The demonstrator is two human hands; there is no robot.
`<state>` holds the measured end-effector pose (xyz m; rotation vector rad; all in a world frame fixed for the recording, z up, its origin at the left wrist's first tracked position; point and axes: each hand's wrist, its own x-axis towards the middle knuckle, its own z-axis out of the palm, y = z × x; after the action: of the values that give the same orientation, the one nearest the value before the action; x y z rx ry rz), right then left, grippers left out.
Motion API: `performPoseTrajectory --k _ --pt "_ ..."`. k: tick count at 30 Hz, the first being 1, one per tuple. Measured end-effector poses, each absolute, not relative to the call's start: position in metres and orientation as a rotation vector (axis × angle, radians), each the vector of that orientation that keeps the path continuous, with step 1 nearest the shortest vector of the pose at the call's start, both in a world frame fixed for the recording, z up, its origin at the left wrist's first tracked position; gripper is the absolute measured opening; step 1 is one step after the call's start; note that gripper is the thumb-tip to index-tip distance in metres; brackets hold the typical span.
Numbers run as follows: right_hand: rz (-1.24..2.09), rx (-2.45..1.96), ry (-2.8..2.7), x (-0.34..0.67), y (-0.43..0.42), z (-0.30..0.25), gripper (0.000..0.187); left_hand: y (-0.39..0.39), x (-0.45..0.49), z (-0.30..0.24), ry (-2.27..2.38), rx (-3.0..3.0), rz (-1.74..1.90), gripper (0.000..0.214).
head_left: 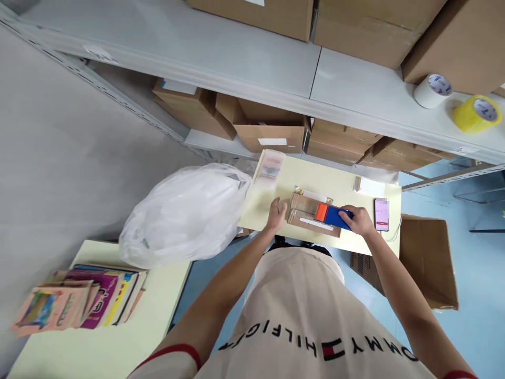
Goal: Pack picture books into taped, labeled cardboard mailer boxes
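Observation:
A small flat cardboard box (295, 217) lies on the cream table in front of me, with white strips along its long sides and a seam down its middle. My right hand (360, 220) grips a flat blue tool with an orange end (335, 216), whose exact kind I cannot make out. Its orange end is over the middle of the box. Just off the box's left end is my left hand (277, 215), fingers apart and holding nothing.
On the table (252, 208) are a pink-and-white packet (269, 167), a white card stack (371, 187) and a phone (381, 214). A white plastic bag (185, 213) bulges at left, above books (98, 295). Shelves hold cartons and tape rolls (476, 114). An open carton (428, 258) stands right.

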<state>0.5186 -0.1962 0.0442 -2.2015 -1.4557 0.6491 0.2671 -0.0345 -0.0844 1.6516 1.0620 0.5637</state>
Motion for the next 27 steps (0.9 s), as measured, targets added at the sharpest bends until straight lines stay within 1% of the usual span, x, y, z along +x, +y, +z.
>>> performPoseTrajectory --k 2,4,6,11,15,19,23,25,27 --pt "0.660 -2.211 -1.463 0.520 -0.197 0.044 0.034 -0.031 0.271 -0.067 0.876 1.991 0.464 0.093" --pt "0.669 -2.221 -1.474 0.519 -0.196 0.044 0.034 -0.030 0.280 -0.050 0.568 2.332 0.259 0.117" --pt "0.678 -2.232 -1.490 0.517 -0.194 0.044 0.035 -0.031 0.292 -0.039 0.391 2.507 0.085 0.124" --pt "0.677 -2.261 -1.522 0.521 -0.201 0.047 0.033 -0.036 0.303 -0.033 0.420 2.650 -0.044 0.118" --pt "0.648 -2.270 -1.499 0.560 -0.245 0.041 0.034 -0.035 0.299 -0.030 0.469 2.728 -0.180 0.119" --pt "0.685 -2.315 -1.410 0.599 -0.283 0.018 0.040 -0.033 0.299 -0.023 0.481 2.797 -0.327 0.117" --pt "0.765 -2.203 -1.474 0.597 -0.273 -0.008 0.039 -0.052 0.314 -0.016 0.472 2.841 -0.403 0.118" --pt "0.768 -2.164 -1.494 0.589 -0.260 -0.015 0.039 -0.072 0.329 -0.016 0.356 2.838 -0.430 0.118" --pt "0.781 -2.145 -1.498 0.583 -0.251 -0.018 0.040 -0.092 0.345 -0.017 0.215 2.829 -0.424 0.113"
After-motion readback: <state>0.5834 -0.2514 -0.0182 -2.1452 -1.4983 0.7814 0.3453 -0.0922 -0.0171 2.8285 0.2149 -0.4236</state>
